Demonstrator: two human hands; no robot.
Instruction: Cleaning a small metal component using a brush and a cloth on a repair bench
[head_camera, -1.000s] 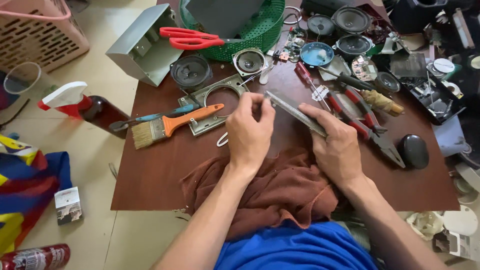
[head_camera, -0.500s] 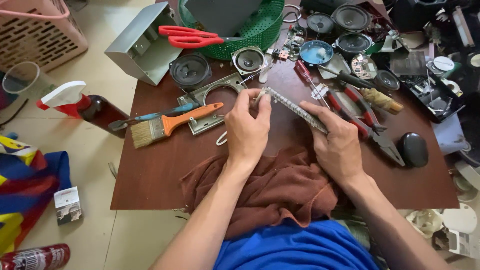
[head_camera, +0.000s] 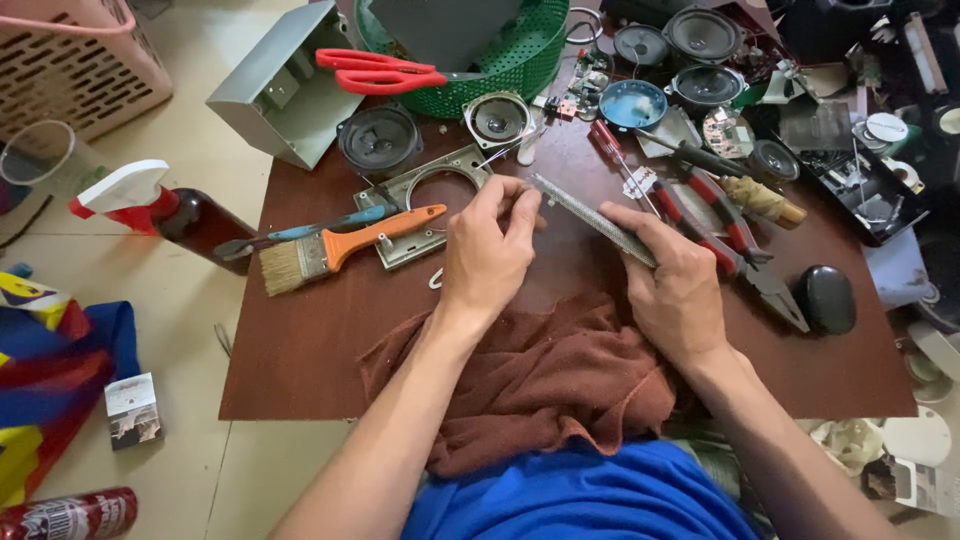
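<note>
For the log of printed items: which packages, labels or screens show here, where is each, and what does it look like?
Small box: floor, lower left; flat, white and dark.
Spray can: floor, bottom left corner; lying down, red with a printed label.
Spray bottle: left of the board; dark red, white trigger head.
No screen shows.

One head-worn camera looks steeply down from close above the brown worktop, facing away from the wearer. The forearms enter from the lower edge, floor shows along the left of the frame, and clutter fills the upper right.
</note>
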